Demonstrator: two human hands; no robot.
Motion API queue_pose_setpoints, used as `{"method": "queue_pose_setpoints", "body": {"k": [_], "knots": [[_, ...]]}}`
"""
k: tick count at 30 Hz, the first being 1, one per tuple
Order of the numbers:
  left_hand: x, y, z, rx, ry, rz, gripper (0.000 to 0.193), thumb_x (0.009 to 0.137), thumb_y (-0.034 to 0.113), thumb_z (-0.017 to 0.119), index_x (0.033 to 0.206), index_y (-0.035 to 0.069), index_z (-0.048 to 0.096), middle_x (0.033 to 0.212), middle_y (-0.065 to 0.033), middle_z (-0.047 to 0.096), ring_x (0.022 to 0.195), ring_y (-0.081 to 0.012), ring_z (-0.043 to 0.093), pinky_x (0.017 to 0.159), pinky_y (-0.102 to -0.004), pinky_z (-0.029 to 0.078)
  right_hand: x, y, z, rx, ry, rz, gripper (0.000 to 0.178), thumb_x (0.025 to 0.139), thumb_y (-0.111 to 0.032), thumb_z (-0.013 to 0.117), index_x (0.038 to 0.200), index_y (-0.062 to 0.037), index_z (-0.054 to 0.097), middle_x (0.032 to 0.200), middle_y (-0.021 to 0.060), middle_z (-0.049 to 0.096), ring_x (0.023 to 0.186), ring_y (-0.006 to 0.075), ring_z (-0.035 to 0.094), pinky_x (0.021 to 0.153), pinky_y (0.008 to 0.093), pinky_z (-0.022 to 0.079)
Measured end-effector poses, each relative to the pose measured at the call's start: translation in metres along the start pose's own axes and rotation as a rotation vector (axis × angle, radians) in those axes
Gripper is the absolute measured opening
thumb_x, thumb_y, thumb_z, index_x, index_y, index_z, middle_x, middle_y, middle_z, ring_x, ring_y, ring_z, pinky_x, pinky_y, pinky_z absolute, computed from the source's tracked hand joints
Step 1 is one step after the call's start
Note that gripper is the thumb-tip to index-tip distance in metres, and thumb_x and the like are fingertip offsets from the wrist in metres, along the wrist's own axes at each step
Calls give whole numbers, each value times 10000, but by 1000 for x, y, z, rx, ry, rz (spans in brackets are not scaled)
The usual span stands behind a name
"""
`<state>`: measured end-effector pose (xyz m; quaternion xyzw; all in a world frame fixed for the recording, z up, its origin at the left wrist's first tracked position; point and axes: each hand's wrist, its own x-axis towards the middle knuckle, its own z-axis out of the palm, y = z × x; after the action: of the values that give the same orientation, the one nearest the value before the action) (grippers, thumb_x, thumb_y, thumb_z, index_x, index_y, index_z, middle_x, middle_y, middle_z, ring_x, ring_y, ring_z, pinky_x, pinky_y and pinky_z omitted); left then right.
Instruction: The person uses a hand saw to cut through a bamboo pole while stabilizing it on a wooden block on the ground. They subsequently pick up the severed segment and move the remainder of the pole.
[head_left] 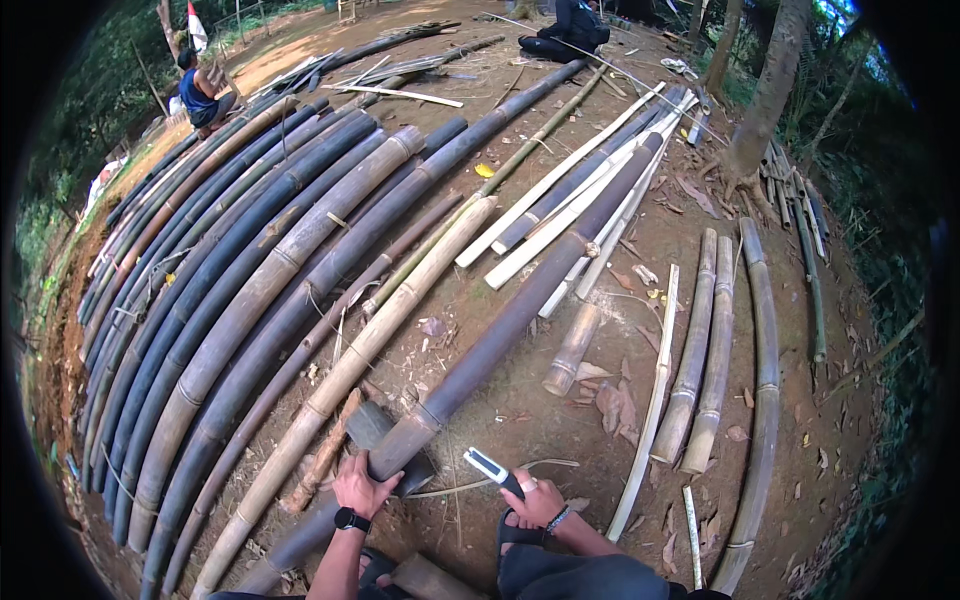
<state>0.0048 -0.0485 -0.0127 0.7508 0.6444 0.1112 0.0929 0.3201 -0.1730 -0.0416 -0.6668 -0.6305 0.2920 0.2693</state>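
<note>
A long dark bamboo pole (510,325) runs diagonally from the far right toward me. My left hand (365,487), wearing a black watch, is closed over its near part, beside a pale band at a joint. A dark bamboo length (305,532) continues in line below that hand; I cannot tell if it is the same pole. Under the pole lies a short, thick bamboo piece (371,424), crosswise. My right hand (541,502) grips a black-handled tool (488,464) with a short, flat, white-edged end, held apart from the pole. Its exact kind is unclear.
Many bamboo poles (270,262) lie side by side on the left. Pale split strips (575,222) and a cut bamboo section (573,350) lie ahead. More poles (690,350) rest on the right, near a tree (765,100). Two people (203,95) sit or crouch farther off.
</note>
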Motion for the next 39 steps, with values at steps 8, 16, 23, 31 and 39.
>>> {"method": "queue_pose_setpoints", "body": {"k": [8, 16, 23, 31, 39], "knots": [[2, -17, 14, 63, -131, -129, 750, 690, 538, 797, 1203, 27, 600, 1030, -148, 666, 958, -317, 663, 808, -417, 543, 51, -17, -69, 23, 308, 273, 330, 955, -243, 592, 1137, -2, 458, 820, 297, 641, 798, 494, 643, 643, 550, 490], [25, -30, 0, 66, -137, -84, 746, 709, 546, 781, 1204, 22, 590, 1085, -146, 658, 993, -312, 664, 811, -413, 552, -2, 34, -52, -30, 134, 334, 331, 943, -235, 611, 1148, -17, 470, 790, 310, 634, 794, 520, 625, 652, 562, 477], [39, -43, 7, 93, -120, -45, 766, 716, 577, 763, 1199, 8, 592, 1126, -149, 654, 983, -324, 669, 805, -424, 553, 7, 15, -25, 2, -8, 206, 381, 949, -283, 601, 1206, -41, 458, 824, 309, 646, 812, 521, 627, 676, 578, 484], [55, -54, 3, 78, -138, -54, 806, 726, 578, 751, 1266, 8, 570, 1171, -154, 649, 1087, -306, 638, 907, -404, 523, 29, -18, 6, -50, -219, 174, 410, 962, -317, 573, 1202, -20, 426, 776, 319, 644, 771, 527, 630, 671, 599, 496], [53, -57, 8, 71, -133, -77, 824, 696, 596, 756, 1266, 27, 582, 1120, -156, 655, 1067, -307, 635, 909, -420, 517, 29, -21, 8, 16, -208, 178, 395, 963, -320, 572, 1199, -32, 439, 809, 310, 657, 779, 516, 638, 664, 595, 501]]}}
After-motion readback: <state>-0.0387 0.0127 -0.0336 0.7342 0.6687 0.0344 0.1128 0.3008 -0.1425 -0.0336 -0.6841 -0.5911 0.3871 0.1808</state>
